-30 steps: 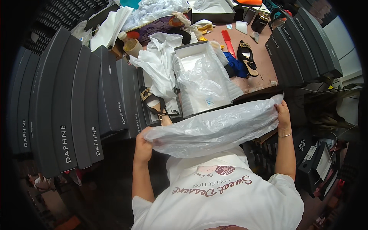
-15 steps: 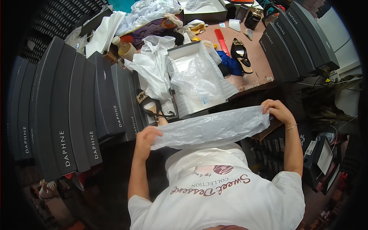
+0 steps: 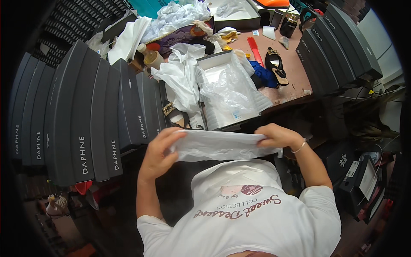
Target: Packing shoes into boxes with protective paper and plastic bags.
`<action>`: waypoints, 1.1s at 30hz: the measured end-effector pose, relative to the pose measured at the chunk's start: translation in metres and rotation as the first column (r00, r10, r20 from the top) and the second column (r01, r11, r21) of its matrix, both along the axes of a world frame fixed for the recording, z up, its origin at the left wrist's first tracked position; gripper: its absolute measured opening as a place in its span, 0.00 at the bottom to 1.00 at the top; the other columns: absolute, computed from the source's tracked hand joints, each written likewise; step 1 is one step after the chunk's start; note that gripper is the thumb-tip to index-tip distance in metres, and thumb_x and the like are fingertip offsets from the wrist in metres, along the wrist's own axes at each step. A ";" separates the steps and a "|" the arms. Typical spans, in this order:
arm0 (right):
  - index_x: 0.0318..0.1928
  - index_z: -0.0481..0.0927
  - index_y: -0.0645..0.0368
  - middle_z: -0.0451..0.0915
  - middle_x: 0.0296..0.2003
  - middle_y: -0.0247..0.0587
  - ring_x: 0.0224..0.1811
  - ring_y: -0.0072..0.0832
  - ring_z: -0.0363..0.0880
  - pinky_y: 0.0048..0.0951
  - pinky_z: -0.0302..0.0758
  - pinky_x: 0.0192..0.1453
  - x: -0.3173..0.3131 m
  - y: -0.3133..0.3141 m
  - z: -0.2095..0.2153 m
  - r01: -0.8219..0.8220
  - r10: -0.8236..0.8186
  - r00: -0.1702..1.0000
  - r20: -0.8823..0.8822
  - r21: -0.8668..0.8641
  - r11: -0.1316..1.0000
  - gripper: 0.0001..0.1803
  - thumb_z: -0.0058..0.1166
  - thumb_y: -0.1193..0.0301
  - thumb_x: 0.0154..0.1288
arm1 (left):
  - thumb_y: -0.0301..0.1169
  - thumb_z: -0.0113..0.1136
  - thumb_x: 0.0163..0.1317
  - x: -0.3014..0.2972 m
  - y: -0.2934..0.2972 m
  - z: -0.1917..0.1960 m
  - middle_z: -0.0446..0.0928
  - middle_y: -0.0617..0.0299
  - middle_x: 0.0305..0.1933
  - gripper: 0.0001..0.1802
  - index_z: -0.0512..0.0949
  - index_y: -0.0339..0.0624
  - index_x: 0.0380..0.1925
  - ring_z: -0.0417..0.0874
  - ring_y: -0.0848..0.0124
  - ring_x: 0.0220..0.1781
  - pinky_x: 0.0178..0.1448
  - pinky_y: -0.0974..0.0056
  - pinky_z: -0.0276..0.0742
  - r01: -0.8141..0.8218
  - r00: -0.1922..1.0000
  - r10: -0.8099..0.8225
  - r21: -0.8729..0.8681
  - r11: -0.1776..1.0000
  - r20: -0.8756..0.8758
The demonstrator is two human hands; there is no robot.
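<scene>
I watch through the head camera as both bare hands hold a pale, translucent plastic sheet (image 3: 218, 145) stretched level between them, just in front of the white shirt (image 3: 252, 210) and nearer the body than the table (image 3: 295, 83). The left hand (image 3: 162, 150) grips one end, fingers over the upper edge; the right hand (image 3: 279, 137), a bracelet (image 3: 299, 146) on its wrist, closes on the other end near the top. Just beyond the sheet I see an open box (image 3: 210, 68) with clear crumpled plastic inside, and beside it a black sandal (image 3: 176, 116) with a jeweled buckle, partly hidden. A similar black shoe (image 3: 276, 66) lies farther off to the right, near a red comb (image 3: 255, 50). Dark gray boxes (image 3: 81, 115) stand in rows at the left, with more at the right.
</scene>
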State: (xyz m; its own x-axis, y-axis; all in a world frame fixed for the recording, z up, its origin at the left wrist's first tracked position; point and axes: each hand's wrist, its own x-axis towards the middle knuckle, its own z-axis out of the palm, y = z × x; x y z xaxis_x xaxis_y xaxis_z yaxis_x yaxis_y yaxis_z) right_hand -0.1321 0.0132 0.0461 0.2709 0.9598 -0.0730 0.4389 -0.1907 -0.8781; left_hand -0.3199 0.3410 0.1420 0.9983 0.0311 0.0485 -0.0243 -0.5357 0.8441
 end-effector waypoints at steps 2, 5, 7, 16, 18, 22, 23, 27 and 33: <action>0.32 0.78 0.66 0.77 0.27 0.54 0.30 0.47 0.77 0.37 0.72 0.36 0.009 -0.059 -0.021 0.046 -0.045 0.999 0.008 -0.282 0.958 0.13 0.63 0.68 0.52 | 0.16 0.51 0.42 -0.002 0.009 -0.005 0.75 0.52 0.54 0.29 0.76 0.35 0.50 0.77 0.60 0.56 0.59 0.65 0.70 -0.020 1.000 0.021 0.019 1.000 -0.023; 0.33 0.81 0.64 0.80 0.30 0.55 0.36 0.48 0.80 0.37 0.76 0.41 0.019 -0.153 -0.042 0.374 -0.112 0.911 0.396 -0.684 0.626 0.12 0.64 0.69 0.50 | 0.18 0.51 0.42 -0.004 0.007 -0.022 0.74 0.52 0.55 0.29 0.76 0.35 0.51 0.77 0.60 0.56 0.59 0.65 0.71 -0.036 0.999 0.035 -0.009 0.999 -0.029; 0.42 0.81 0.63 0.81 0.42 0.51 0.44 0.44 0.81 0.34 0.77 0.50 0.020 -0.150 -0.012 0.506 -0.099 0.840 0.534 -0.703 0.500 0.20 0.67 0.65 0.50 | 0.18 0.52 0.42 0.002 0.007 -0.031 0.74 0.52 0.55 0.29 0.76 0.36 0.51 0.77 0.60 0.56 0.58 0.65 0.71 -0.009 1.000 0.009 -0.023 1.000 -0.020; 0.35 0.76 0.65 0.77 0.32 0.57 0.34 0.49 0.78 0.37 0.74 0.40 -0.026 0.041 0.013 -0.040 0.037 0.999 -0.033 -0.109 0.993 0.07 0.53 0.77 0.54 | 0.12 0.51 0.49 -0.029 0.006 0.000 0.77 0.55 0.49 0.24 0.79 0.37 0.48 0.81 0.69 0.42 0.45 0.69 0.76 -0.051 0.998 0.052 -0.033 0.998 0.018; 0.38 0.78 0.65 0.78 0.31 0.55 0.33 0.39 0.79 0.33 0.73 0.40 -0.009 0.014 0.006 0.072 -0.077 0.997 -0.009 -0.268 0.961 0.09 0.54 0.77 0.54 | 0.13 0.51 0.57 -0.062 0.008 -0.029 0.77 0.54 0.48 0.19 0.79 0.35 0.48 0.81 0.72 0.41 0.44 0.72 0.76 -0.351 0.934 0.351 -0.371 0.860 -0.070; 0.48 0.77 0.66 0.80 0.34 0.44 0.35 0.22 0.74 0.27 0.73 0.43 -0.004 -0.020 0.002 0.321 -0.366 0.906 -0.213 -0.219 0.922 0.15 0.53 0.74 0.62 | 0.26 0.55 0.67 -0.052 -0.033 -0.134 0.70 0.51 0.59 0.26 0.62 0.30 0.63 0.73 0.65 0.61 0.66 0.61 0.68 -0.611 0.767 0.629 -0.442 0.657 -0.128; 0.50 0.76 0.66 0.81 0.35 0.42 0.36 0.20 0.73 0.26 0.73 0.44 -0.009 -0.022 0.007 0.408 -0.447 0.850 -0.280 -0.189 0.893 0.16 0.53 0.73 0.63 | 0.29 0.55 0.67 -0.044 -0.029 -0.148 0.69 0.50 0.60 0.28 0.60 0.30 0.64 0.71 0.64 0.62 0.67 0.60 0.66 -0.657 0.709 0.657 -0.576 0.485 -0.256; 0.51 0.75 0.67 0.81 0.37 0.40 0.37 0.21 0.74 0.24 0.72 0.48 -0.015 -0.003 0.008 0.533 -0.534 0.840 -0.099 -0.042 0.845 0.14 0.50 0.75 0.66 | 0.41 0.56 0.68 0.005 0.018 -0.199 0.65 0.47 0.62 0.38 0.51 0.27 0.67 0.73 0.59 0.59 0.62 0.55 0.70 -0.685 0.660 0.561 -0.707 0.176 -0.500; 0.42 0.77 0.65 0.76 0.30 0.47 0.32 0.39 0.75 0.28 0.72 0.40 -0.001 0.035 0.032 0.370 -0.375 0.920 0.116 0.066 0.927 0.08 0.54 0.78 0.61 | 0.32 0.65 0.59 0.047 0.029 -0.195 0.69 0.47 0.58 0.48 0.42 0.42 0.71 0.79 0.59 0.50 0.51 0.55 0.77 -0.766 0.636 0.507 -0.557 0.322 -0.582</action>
State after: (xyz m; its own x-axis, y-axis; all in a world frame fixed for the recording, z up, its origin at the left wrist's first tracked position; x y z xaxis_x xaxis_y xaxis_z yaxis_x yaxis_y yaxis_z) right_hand -0.1326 0.0483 0.0778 0.6138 0.7892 0.0219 0.4488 -0.3260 -0.8320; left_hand -0.2728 0.3695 -0.0531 0.6067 0.5548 -0.5693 0.3143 0.4905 0.8128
